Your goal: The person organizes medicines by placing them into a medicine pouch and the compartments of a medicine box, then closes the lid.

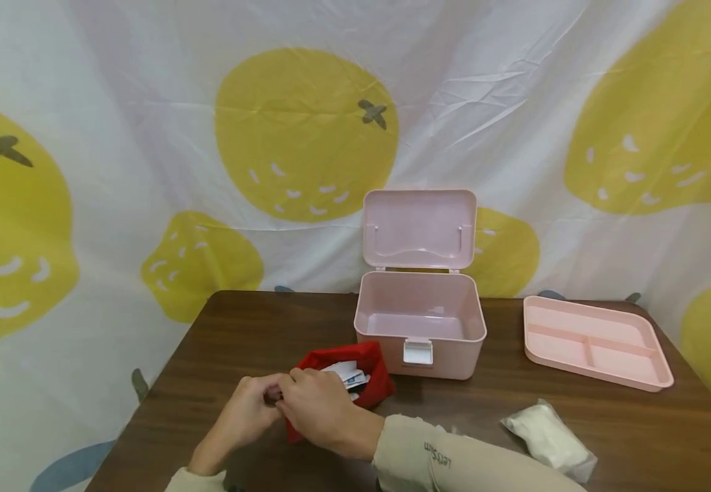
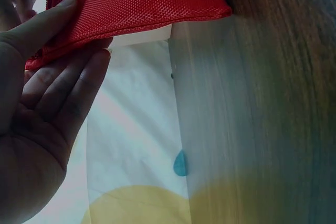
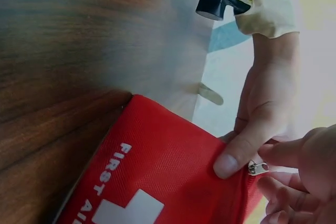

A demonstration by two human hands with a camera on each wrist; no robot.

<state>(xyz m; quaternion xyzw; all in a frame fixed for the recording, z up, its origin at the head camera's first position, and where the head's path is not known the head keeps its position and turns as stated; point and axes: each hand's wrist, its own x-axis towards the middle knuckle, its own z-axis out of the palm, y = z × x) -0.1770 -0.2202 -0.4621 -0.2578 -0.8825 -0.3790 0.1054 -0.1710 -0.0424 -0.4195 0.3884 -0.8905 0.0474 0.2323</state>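
A red first aid pouch (image 1: 372, 369), its mouth open and white packets (image 1: 348, 374) showing inside, stands at the near middle of the table. My left hand (image 2: 47, 87) grips a top corner of it, thumb on one face and fingers behind. The right wrist view shows white lettering and a white cross on the pouch's front. At that corner, the curled fingers of my right hand (image 3: 296, 177) close around the small metal zipper pull (image 3: 257, 168). In the head view, my right hand (image 1: 318, 406) hides the pull and much of the pouch.
Just behind the pouch stands a pink box (image 1: 435, 359) with its lid (image 1: 420, 229) raised. A pink divided tray (image 1: 595, 372) lies at the far right of the brown table (image 1: 257, 328). A clear bag with white contents (image 1: 549, 437) rests near my right forearm. A lemon-print cloth hangs behind.
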